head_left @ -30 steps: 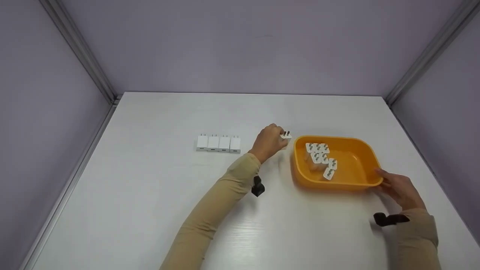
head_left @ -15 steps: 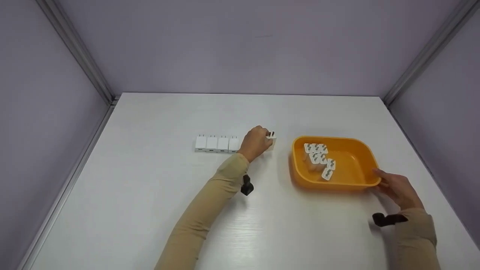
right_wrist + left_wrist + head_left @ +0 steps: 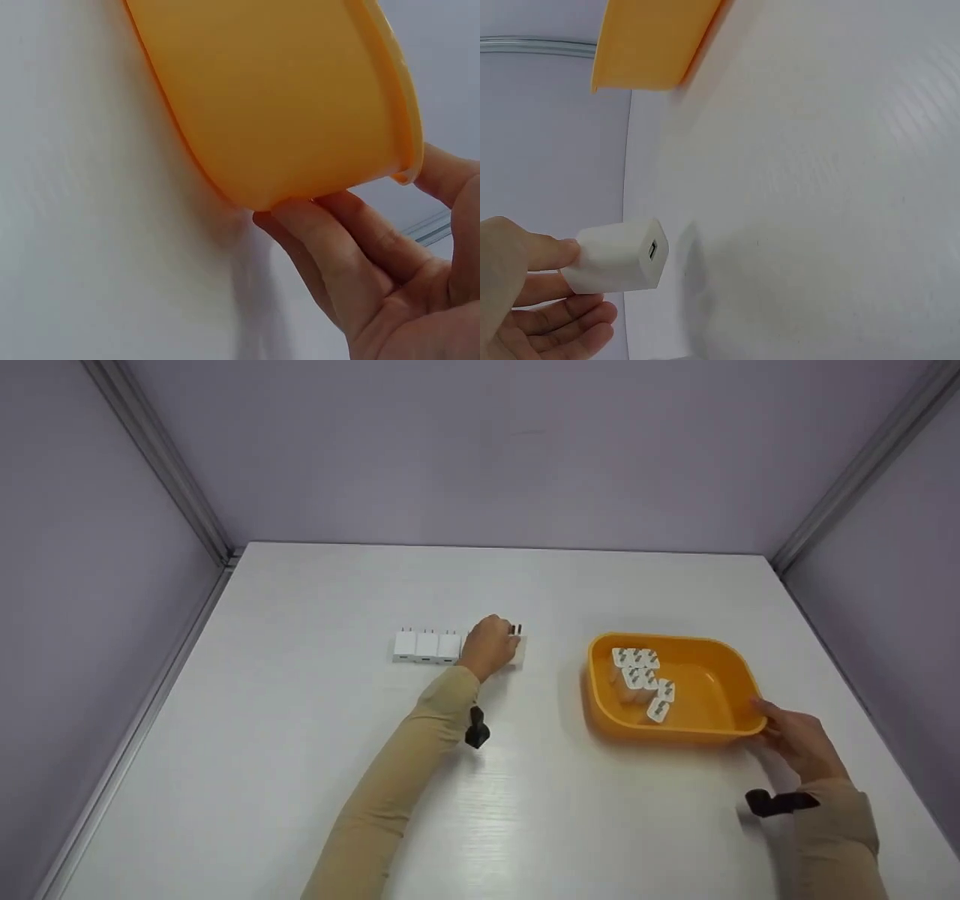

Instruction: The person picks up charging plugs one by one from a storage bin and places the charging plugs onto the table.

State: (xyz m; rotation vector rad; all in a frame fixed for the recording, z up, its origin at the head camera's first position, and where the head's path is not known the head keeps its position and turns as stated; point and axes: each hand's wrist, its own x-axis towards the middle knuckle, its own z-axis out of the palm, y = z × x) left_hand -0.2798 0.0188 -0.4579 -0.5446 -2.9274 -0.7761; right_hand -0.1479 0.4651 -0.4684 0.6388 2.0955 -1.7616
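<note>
My left hand (image 3: 489,648) pinches a white USB charger plug (image 3: 619,256) between thumb and fingers, just above the table. Its two prongs point away from me, and its USB port shows in the left wrist view. Directly left of that hand, white charger plugs (image 3: 427,647) lie side by side in a row; the hand covers the row's right end. My right hand (image 3: 802,741) grips the near right corner of an orange plastic basin (image 3: 277,97), thumb at the rim and fingers against the outer wall. Inside the basin, several charger plugs (image 3: 634,678) stand prongs up, mostly toward its left side.
The white table (image 3: 570,817) meets lilac panels (image 3: 487,450) at the back and both sides. Metal rails (image 3: 161,457) run along the panel corners. A black wrist mount (image 3: 476,727) sticks out from the left sleeve, another mount (image 3: 780,802) from the right.
My left hand has carried the charger plug leftward, from beside the basin to the right end of the row. The right hand and the basin have stayed in place.
</note>
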